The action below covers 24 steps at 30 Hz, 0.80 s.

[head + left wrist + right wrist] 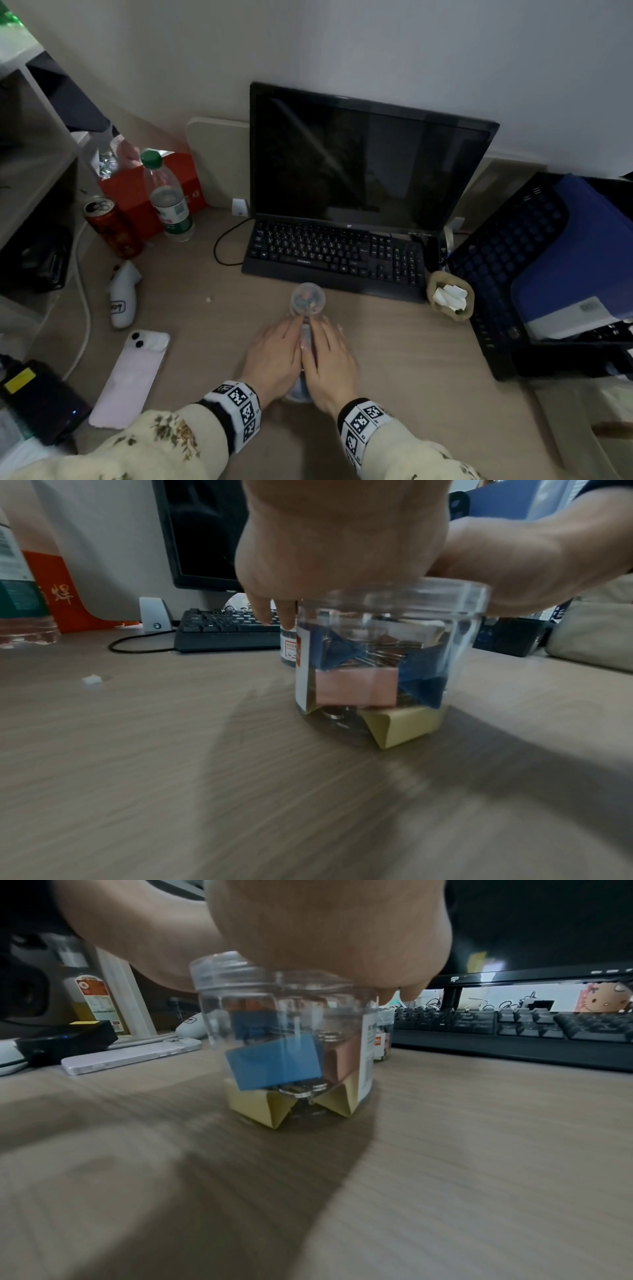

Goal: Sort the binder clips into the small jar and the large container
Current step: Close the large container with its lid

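The large clear container [306, 339] stands on the wooden desk with its transparent lid on. It holds big blue, pink and yellow binder clips [356, 691]. My left hand [274, 356] and right hand [330, 358] lie side by side on the lid, palms down and fingers stretched forward over it. In the left wrist view the left hand [342, 534] covers the lid of the container [373, 653]; in the right wrist view the right hand [325, 920] covers the container [294, 1047]. The small jar [307, 298] with small clips inside stands just beyond my fingertips.
A black keyboard [335, 253] and a monitor [370, 161] stand behind the jar. A pink phone [130, 380], a white gadget [123, 298], a red can [113, 226] and a water bottle [168, 202] are at the left. A black rack [507, 274] and a beige holder [450, 299] are on the right.
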### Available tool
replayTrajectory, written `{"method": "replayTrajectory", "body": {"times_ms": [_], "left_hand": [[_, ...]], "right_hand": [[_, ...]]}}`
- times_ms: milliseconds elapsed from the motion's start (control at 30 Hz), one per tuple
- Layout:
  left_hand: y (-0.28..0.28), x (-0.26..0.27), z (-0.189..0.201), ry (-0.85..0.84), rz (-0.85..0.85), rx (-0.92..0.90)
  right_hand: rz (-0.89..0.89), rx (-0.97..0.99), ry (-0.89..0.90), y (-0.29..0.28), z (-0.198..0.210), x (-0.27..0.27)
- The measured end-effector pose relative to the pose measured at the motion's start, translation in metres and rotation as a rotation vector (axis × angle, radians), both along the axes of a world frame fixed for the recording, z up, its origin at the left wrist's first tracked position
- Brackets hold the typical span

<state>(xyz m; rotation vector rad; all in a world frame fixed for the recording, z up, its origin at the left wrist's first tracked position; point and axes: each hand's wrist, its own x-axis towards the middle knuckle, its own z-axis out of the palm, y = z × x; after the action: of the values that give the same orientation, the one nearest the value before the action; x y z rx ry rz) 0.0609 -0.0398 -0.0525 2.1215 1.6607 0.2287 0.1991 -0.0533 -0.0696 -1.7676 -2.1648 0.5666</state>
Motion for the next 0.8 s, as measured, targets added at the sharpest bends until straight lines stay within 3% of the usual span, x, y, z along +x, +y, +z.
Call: {"method": "replayTrajectory", "body": {"times_ms": [267,400,467,567,667,800], "left_hand": [[-0.003,0.002,0.007,0.074,-0.004,-0.055],[-0.004,0.003,0.006,-0.069,0.009,0.051],[-0.004,0.005,0.013,-0.157,0.003,0.022],[-0.001,0.003,0.008,-0.219,0.03,-0.027],[0.003,0.002,0.003,-0.184,0.045,0.106],[0.002,0.002,0.003,-0.158,0.084,-0.045]], "right_hand": [[-0.02,0.042,-0.014,-0.006,0.001,-0.001],[-0.018,0.029,-0.011,-0.006,-0.002,-0.002],[-0.01,0.016,0.0,-0.007,-0.002,-0.001],[-0.011,-0.009,0.001,-0.004,0.0,-0.002],[-0.022,-0.009,-0.068,-0.003,0.004,-0.004],[-0.021,-0.041,-0.122,-0.001,0.01,-0.006]]}}
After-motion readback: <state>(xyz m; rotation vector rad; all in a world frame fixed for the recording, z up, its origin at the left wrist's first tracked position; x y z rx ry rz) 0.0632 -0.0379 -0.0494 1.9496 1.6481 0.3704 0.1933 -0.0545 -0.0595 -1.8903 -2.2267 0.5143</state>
